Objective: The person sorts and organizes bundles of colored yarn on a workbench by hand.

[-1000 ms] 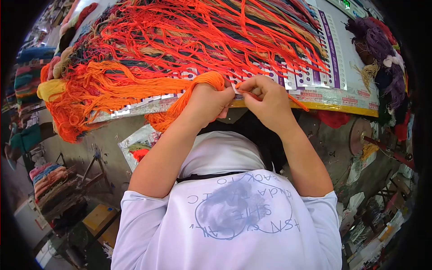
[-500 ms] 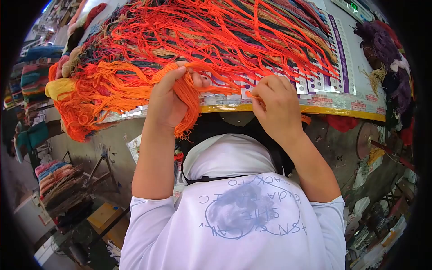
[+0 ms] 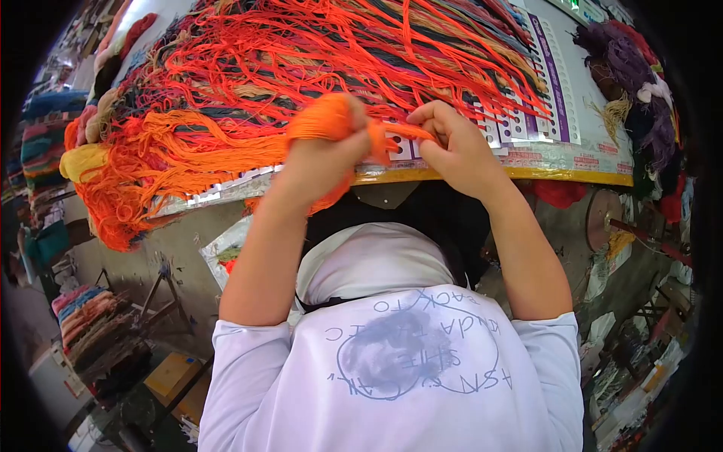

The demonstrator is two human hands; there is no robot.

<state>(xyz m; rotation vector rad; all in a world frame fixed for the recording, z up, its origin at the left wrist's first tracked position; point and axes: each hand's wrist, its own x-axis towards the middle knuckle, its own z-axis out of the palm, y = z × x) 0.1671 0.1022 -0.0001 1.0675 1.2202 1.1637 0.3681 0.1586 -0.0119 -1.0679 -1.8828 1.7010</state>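
Observation:
My left hand (image 3: 324,169) is closed in a fist around a thick orange skein of thread (image 3: 320,120), which bulges over the knuckles and hangs below the palm. From it, an orange strand (image 3: 407,130) stretches across to my right hand (image 3: 461,151), whose thumb and fingers close on its end. Beneath both hands, white punched cards (image 3: 403,151) lie along the table's front edge. Behind them spread many red-orange threads (image 3: 361,71), running to holes in the cards at the right. More orange thread (image 3: 196,139) lies left of my left hand.
The table's yellow front edge (image 3: 527,172) runs just below my hands. Purple yarn (image 3: 625,60) hangs at the right. A yellow bundle (image 3: 81,163) sits at the left end. Stacked colored skeins (image 3: 86,316) and a cardboard box (image 3: 173,377) stand lower left.
My left hand has turned over and closed, with the orange skein now wound around its knuckles. My right hand has shifted slightly up, and the strand between the hands is drawn out.

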